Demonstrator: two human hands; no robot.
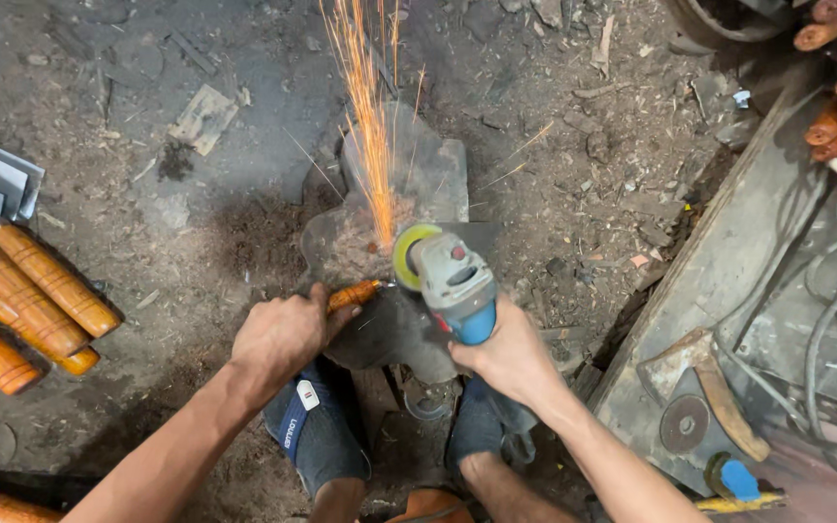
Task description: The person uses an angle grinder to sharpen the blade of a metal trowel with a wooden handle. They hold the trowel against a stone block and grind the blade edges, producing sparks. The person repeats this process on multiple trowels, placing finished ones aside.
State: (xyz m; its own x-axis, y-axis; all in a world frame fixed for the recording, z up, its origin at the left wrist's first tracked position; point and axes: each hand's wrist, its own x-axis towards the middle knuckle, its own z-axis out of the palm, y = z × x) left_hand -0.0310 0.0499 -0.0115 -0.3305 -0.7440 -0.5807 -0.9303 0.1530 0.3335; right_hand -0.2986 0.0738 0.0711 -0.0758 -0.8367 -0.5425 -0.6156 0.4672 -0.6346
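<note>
Both grips clenched. Right hand [511, 353] wrapped round the blue body of an angle grinder [452, 281], wrist bent so the yellow-rimmed disc [409, 255] stands on edge against the work. Left hand [283, 334] closed on the orange wooden handle [353, 293] of a flat metal blade [404, 174], probably to pin it down while the disc bites.

Blade lies on the floor [147, 223], middle of the view, propped over a dark block, its far end pointing away from the person. Sparks [370, 116] stream straight off the disc, away from the body; the tilt of the tool likely sends them that way.

Forearms come in from the bottom edge and converge, elbows spread. Two feet in blue sandals [317, 436] set just below the hands, close to the work.

At the left edge, a row of finished orange handles [36, 291]. At right, a grey metal bench [728, 271] with cables and a spare disc [683, 423].
</note>
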